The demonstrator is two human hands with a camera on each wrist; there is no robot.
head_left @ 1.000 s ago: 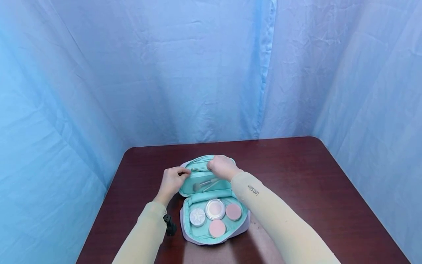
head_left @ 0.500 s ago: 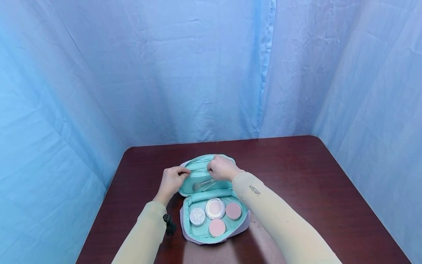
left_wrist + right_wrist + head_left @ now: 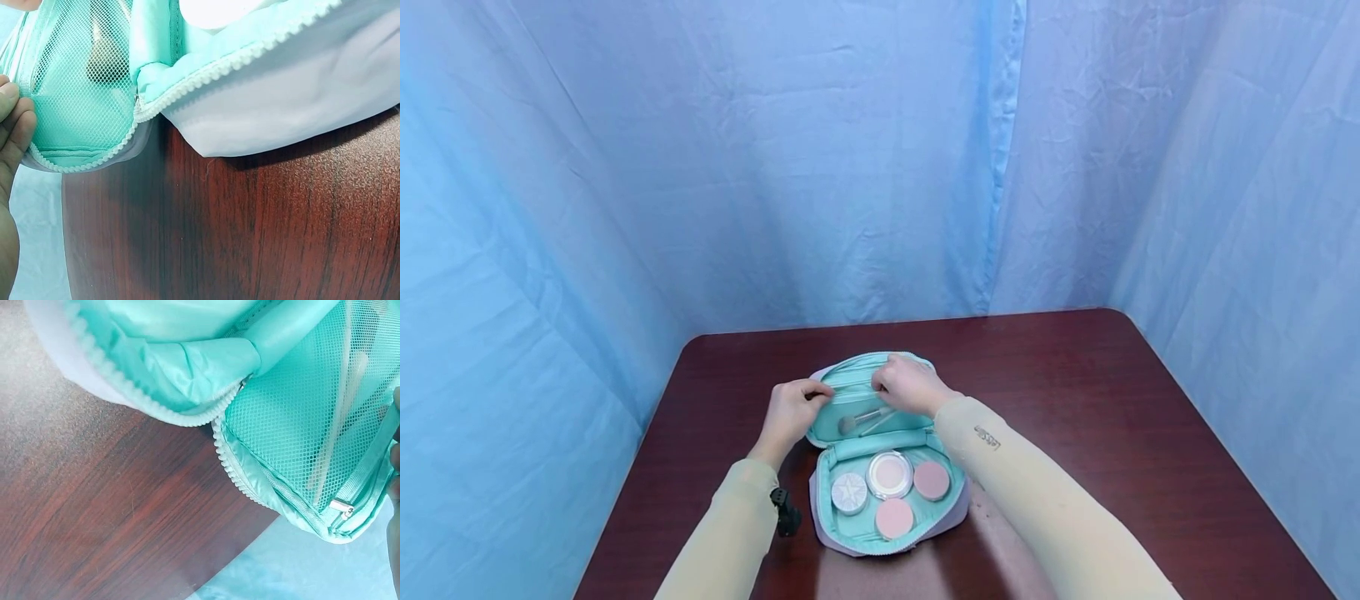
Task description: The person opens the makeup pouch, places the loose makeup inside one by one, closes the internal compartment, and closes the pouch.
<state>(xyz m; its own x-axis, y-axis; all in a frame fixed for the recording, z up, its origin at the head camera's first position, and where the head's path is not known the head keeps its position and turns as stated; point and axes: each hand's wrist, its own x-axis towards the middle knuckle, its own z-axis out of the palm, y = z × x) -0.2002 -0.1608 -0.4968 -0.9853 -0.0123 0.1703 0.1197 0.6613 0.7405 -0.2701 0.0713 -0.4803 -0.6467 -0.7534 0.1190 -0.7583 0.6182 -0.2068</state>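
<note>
A lilac makeup bag (image 3: 878, 447) with mint lining lies unzipped and spread flat in the head view. At the left end of the lid's mesh pocket, my left hand (image 3: 788, 410) pinches the pocket edge. My right hand (image 3: 913, 386) has its curled fingers on the same edge near the middle; their exact hold is hidden. A makeup brush (image 3: 107, 59) and a thin pale stick (image 3: 334, 425) lie behind the mesh. A metal zip pull (image 3: 342, 508) sits near the pocket corner in the right wrist view.
The bag's base holds a white star-lidded round case (image 3: 849, 493), a clear-rimmed compact (image 3: 890, 475), and pink round cases, one right (image 3: 932, 481) and one in front (image 3: 894, 519). Beneath is a dark red-brown table (image 3: 1045, 367), with pale blue curtains (image 3: 820, 167) around it.
The pocket mouth between my hands looks narrower than a second ago. My right wrist and forearm have shifted slightly to the right; my left hand stays in place.
</note>
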